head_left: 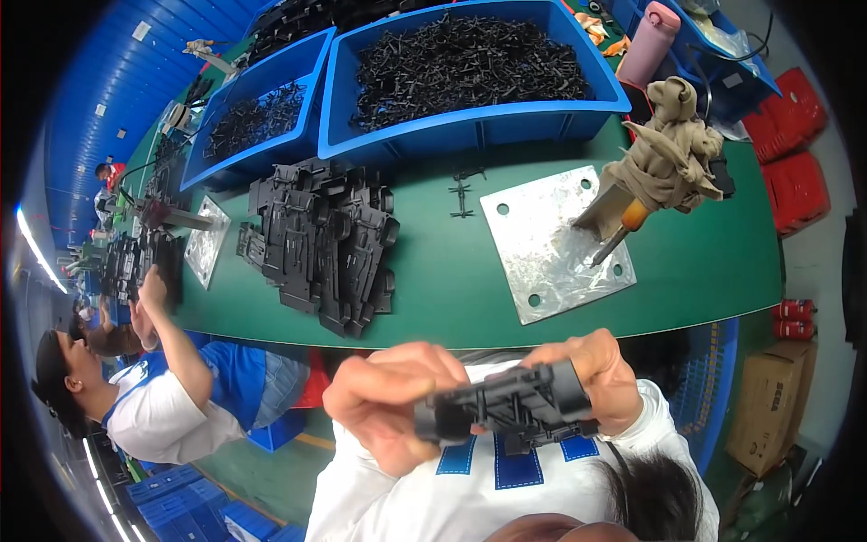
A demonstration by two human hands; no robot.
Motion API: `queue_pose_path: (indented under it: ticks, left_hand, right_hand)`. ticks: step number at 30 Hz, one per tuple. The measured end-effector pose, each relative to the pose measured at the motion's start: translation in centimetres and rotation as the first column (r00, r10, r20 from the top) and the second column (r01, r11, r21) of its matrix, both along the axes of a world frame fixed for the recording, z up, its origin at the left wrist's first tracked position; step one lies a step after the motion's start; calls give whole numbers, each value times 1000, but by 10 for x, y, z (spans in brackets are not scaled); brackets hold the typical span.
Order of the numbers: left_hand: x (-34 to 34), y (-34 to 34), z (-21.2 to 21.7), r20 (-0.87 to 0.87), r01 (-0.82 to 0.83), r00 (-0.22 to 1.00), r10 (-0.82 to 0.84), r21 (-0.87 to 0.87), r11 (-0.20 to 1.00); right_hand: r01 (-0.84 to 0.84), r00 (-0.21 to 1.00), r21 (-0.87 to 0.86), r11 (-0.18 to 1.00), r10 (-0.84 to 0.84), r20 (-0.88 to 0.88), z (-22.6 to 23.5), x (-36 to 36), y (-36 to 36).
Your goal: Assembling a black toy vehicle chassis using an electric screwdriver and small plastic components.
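Green worktop (433,271) in a workshop: left hand (384,397) and right hand (607,375) pinch opposite ends of a black plastic part (519,402) before the near edge, presumably for steadiness; similar parts (325,244) lie stacked at left, a large blue bin (452,143) farther off, both probably for easy reach.

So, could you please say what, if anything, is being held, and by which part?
A black, oblong plastic part: the left grip holds its left end, the right grip its right end.

The hands (384,397) could pass over green tabletop (433,280) between black stack (321,248) and metal plate (533,244), blue bins (479,135) blocking behind
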State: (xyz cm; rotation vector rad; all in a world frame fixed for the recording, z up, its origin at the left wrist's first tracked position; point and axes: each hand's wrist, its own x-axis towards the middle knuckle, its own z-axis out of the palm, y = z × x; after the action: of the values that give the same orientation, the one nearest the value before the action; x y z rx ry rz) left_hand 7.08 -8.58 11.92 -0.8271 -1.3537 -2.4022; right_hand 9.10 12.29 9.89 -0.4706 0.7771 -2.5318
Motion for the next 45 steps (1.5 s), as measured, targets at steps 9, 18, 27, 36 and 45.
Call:
queue_pose_path:
  ticks: [9, 18, 27, 36, 45]
  left_hand:
    - [-8, -31, 2, -198, 84, 975, -101, -94, 992]
    - [-17, -40, 10, -205, 163, 957, -205, -206, 965]
    - [-12, -47, 6, -153, 114, 980, -126, -83, 990]
    - [-8, -79, -11, -206, 73, 974, -89, -83, 994]
    - [-10, -81, -1, -164, 117, 979, -117, -10, 993]
  right_hand:
    - [-135, 990, -53, 989, 133, -42, 12, -6, -12]
    - [-61, 997, -148, 987, 53, -60, 6, -6, -25]
    - [-16, 999, -298, 955, 6, -34, -4, -6, -43]
    - [-96, 989, -277, 956, 60, -134, -13, -16, -74]
    - [16, 999, -260, 965, -25, -31, 4, -5, -79]
